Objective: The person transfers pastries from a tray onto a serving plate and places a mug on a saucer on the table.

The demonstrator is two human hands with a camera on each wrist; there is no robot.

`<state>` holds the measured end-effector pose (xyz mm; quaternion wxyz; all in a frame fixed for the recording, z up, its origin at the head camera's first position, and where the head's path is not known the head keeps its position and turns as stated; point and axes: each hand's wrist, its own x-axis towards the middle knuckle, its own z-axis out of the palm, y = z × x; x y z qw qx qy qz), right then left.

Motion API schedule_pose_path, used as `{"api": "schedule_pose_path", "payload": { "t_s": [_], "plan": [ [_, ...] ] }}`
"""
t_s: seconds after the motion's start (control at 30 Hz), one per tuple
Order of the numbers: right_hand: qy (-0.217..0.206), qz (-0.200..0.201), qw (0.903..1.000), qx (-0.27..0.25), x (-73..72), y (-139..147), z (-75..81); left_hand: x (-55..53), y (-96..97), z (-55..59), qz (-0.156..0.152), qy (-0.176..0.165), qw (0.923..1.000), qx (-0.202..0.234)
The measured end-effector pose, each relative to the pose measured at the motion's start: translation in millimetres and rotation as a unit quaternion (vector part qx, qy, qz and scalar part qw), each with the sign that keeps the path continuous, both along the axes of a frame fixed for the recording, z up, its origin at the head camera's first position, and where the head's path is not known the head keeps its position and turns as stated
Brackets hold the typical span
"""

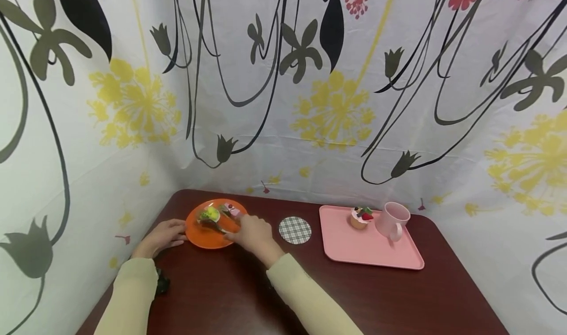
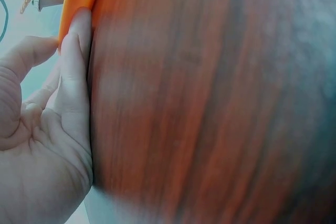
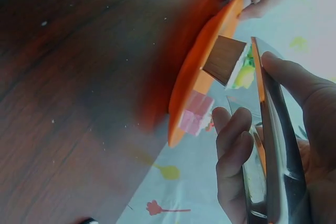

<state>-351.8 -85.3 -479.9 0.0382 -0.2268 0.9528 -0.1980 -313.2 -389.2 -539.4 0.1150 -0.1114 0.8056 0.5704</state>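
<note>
Right hand [image 1: 254,234], at four o'clock of the orange plate [image 1: 208,242], grips metal tongs [image 3: 286,171] with the thumb along one arm and the fingers curled on the other. Left hand [image 1: 166,234] pinches the plate's rim at nine o'clock, which should keep it steady on the worktop [image 1: 212,290]. On the plate, the yellow-topped cake [image 3: 226,61] sits toward eleven o'clock and the pink cake [image 1: 233,208] toward one o'clock. The tips of the tongs are apart, near the yellow-topped cake; whether they touch it, I cannot tell. This cake is probably light, and its flat brown sides look rather firm, while the green and yellow topping may be crushed easily. So it seems best to take hold low, on two opposite sides, with gentle pressure, because smooth metal may slip.
</note>
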Motion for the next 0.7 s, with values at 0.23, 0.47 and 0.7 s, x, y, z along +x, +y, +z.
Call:
{"api": "schedule_pose_path", "payload": {
  "t_s": [0.23, 0.47, 0.7],
  "plan": [
    [0.006, -0.014, 0.9999, -0.007, 7.3, 12.9, 1.1, 1.3, 1.2, -1.3, -0.014, 0.007, 0.9998, -0.009],
    [0.014, -0.012, 0.9992, -0.035, 15.1, 29.3, 1.9, 4.0, -2.6, -0.8, -0.02, 0.005, 0.9997, -0.012],
    [0.028, -0.021, 0.9973, -0.064, 17.4, 54.9, -0.6, 3.5, 0.6, 2.5, -0.03, 0.009, 0.9994, -0.012]
  ]
}}
